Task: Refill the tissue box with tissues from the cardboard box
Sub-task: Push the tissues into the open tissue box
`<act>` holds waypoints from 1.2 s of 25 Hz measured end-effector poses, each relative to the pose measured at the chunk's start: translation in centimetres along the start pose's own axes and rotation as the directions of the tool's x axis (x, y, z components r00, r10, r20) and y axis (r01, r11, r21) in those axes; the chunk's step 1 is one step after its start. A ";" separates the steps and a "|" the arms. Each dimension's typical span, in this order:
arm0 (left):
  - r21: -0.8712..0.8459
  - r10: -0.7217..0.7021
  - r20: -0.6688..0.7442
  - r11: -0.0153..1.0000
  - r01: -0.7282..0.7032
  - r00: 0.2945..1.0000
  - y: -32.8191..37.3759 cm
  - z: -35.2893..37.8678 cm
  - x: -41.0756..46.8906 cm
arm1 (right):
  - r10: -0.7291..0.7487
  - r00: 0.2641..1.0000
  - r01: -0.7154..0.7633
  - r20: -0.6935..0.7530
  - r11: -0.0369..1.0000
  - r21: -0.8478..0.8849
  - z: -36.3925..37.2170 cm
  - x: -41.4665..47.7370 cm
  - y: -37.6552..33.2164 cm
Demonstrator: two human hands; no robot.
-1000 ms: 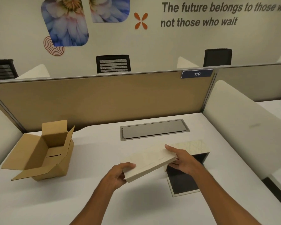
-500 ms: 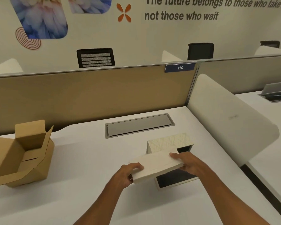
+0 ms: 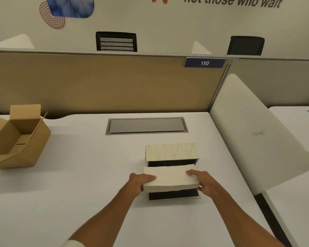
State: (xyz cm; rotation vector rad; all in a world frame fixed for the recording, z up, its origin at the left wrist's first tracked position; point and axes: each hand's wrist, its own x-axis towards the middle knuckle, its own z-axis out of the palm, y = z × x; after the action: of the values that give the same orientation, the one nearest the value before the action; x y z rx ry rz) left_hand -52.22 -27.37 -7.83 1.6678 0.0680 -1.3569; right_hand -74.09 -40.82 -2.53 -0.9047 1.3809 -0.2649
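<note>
while both hands clamp it by the ends, flat white tissue stack [image 3: 169, 179] sits level in front of open cream patterned tissue box [image 3: 170, 152] | left hand [image 3: 141, 182] gripping left end | right hand [image 3: 202, 182] gripping right end | open brown cardboard box [image 3: 16, 138] far left on white desk [image 3: 78, 175], well apart

2 hands [image 3: 141, 182], 1 tissue stack [image 3: 169, 179], 1 tissue box [image 3: 171, 152], 1 cardboard box [image 3: 20, 138], 2 chairs [image 3: 116, 41].

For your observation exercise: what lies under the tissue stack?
Under the tissue stack, held by both hands, the tissue box's dark flap shows; the rest is covered.
</note>
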 end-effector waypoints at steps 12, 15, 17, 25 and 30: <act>0.114 -0.043 -0.153 0.992 0.061 0.987 -0.4 3.2 -0.8 | 0.047 0.999 -0.049 -0.027 0.997 -0.065 -1.0 5.0 1.5; 0.147 -0.041 -0.190 0.987 0.070 0.981 -0.5 3.5 -0.5 | 0.068 0.997 -0.070 -0.025 0.995 -0.074 -1.2 5.2 1.6; 0.155 -0.041 -0.209 0.985 0.074 0.977 -0.8 3.5 -0.2 | 0.076 0.997 -0.078 -0.028 0.994 -0.083 -1.2 5.1 1.6; 0.132 -0.035 -0.194 0.989 0.061 0.980 -1.3 3.1 0.4 | 0.090 0.996 -0.089 0.012 0.994 -0.065 -1.9 4.6 1.8; 0.149 -0.028 -0.180 0.987 0.055 0.983 -1.4 3.3 0.5 | 0.104 0.995 -0.103 0.007 0.992 -0.069 -2.2 4.3 2.3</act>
State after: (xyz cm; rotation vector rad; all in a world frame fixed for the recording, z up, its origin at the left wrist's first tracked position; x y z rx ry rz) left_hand -55.26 -29.06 -8.88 1.9248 0.1052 -1.2674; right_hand -75.95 -42.99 -7.09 -0.8867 1.4293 -0.1342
